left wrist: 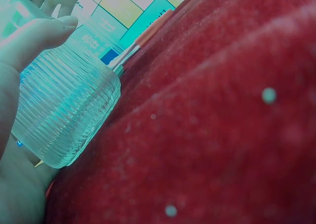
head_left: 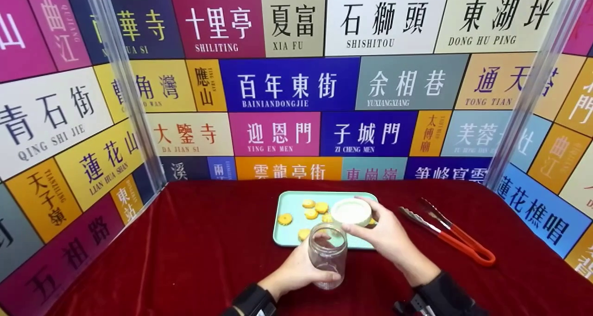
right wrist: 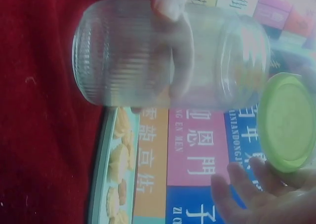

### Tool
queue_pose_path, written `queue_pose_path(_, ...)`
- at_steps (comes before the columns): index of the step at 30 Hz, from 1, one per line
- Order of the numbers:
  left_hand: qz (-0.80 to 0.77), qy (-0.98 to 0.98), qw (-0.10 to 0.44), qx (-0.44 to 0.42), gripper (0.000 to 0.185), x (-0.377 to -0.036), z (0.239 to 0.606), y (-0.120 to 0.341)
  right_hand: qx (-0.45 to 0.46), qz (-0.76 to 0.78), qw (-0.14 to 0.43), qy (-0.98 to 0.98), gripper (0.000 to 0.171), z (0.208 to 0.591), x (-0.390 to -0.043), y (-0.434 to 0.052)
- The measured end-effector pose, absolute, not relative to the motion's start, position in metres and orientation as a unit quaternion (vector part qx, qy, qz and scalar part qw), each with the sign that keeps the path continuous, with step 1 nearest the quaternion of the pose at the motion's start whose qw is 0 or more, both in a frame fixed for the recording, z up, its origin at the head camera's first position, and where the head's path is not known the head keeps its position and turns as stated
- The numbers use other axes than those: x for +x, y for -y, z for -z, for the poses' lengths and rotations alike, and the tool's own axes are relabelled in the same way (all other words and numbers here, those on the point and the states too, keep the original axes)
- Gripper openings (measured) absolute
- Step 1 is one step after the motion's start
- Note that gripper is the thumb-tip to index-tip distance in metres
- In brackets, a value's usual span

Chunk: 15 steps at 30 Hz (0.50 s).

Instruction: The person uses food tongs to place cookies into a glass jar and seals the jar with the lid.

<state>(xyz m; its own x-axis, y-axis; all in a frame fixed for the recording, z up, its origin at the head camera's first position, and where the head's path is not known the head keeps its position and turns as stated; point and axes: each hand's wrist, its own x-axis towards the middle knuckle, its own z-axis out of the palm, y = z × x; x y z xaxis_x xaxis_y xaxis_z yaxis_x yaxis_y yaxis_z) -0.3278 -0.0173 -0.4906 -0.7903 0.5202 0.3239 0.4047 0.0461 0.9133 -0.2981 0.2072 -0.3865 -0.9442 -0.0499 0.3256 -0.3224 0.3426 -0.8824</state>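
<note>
Left hand [head_left: 296, 272] grips jar [head_left: 328, 255]; right hand [head_left: 387, 235] holds lid [head_left: 351, 211].

clear ribbed jar [head_left: 328, 255], pale green lid [head_left: 351, 211], mint tray [head_left: 289, 236], red-handled tongs [head_left: 451, 235], crimson cloth [head_left: 185, 251].

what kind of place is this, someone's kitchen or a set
Most likely a staged tabletop booth, not a kitchen: panels printed with coloured Chinese place-name signs wall in a table draped in red velvet cloth. On it lie a teal tray of biscuits and red-handled tongs.
</note>
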Motion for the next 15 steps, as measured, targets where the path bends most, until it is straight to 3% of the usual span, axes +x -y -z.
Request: queue_pose_path(15,-0.608,-0.725,0.046,0.32,0.091,-0.328,0.49,0.017,0.113,-0.594,0.148,0.782,0.077,0.384,-0.303,-0.22)
